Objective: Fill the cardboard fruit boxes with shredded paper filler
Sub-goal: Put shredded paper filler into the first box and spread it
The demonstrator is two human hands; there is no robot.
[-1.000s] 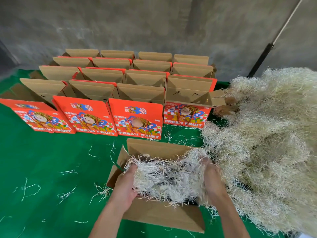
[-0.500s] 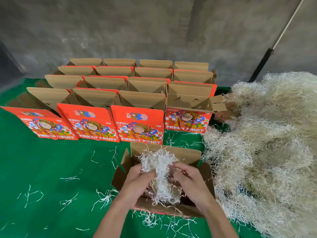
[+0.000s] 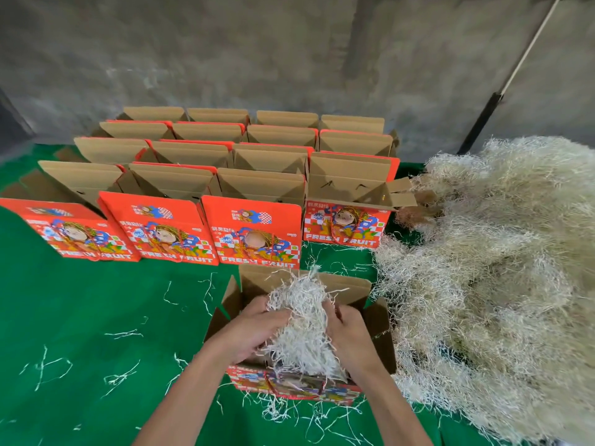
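Observation:
An open red fruit box (image 3: pixel 380 320) stands right in front of me on the green cloth, its flaps spread. A wad of white shredded paper (image 3: pixel 301 320) sticks up out of it. My left hand (image 3: pixel 254 329) grips the wad from the left and my right hand (image 3: pixel 347 333) grips it from the right, both inside the box mouth. A big heap of shredded paper (image 3: pixel 502 265) lies to the right. Behind stand several open red "FRESH FRUIT" boxes (image 3: pixel 254 233) in rows.
The green cloth (image 3: pixel 80 317) carries scattered paper strands to the left and in front of the box. A grey concrete wall rises behind the rows. A long pole (image 3: pixel 515 69) leans against the wall at the right.
My hands closed in from the sides and bunched the loose paper into a narrow wad, pushing it down into the near box. The box now stands more upright.

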